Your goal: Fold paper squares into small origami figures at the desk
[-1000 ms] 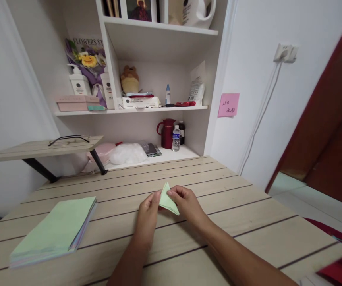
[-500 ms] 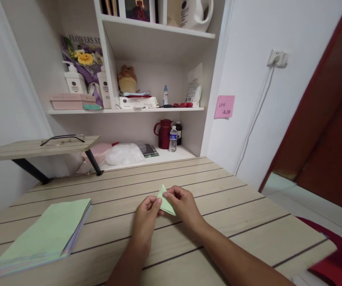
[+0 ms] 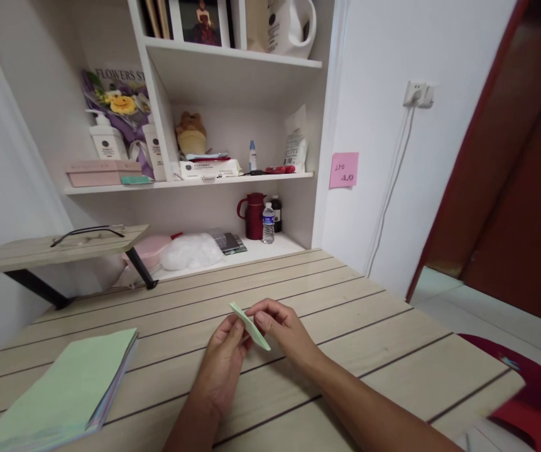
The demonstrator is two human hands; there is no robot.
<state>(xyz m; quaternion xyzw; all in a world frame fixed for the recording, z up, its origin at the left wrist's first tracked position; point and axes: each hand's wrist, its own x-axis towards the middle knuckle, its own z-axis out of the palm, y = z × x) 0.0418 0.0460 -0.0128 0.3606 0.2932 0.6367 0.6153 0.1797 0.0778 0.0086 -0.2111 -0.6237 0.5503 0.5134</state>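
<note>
The left hand (image 3: 224,353) pinches a small, folded, pale-green sheet of paper (image 3: 252,328) above a wood-toned, dark-striped table (image 3: 374,333); the right hand (image 3: 285,331), loosely curled, is at its upper edge, grip unclear; matched edges should keep creases crisp.

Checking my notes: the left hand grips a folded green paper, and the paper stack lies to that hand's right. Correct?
No, wrong side: the head view shows the paper stack to the left of the left hand, which does grip the folded green paper.
</note>
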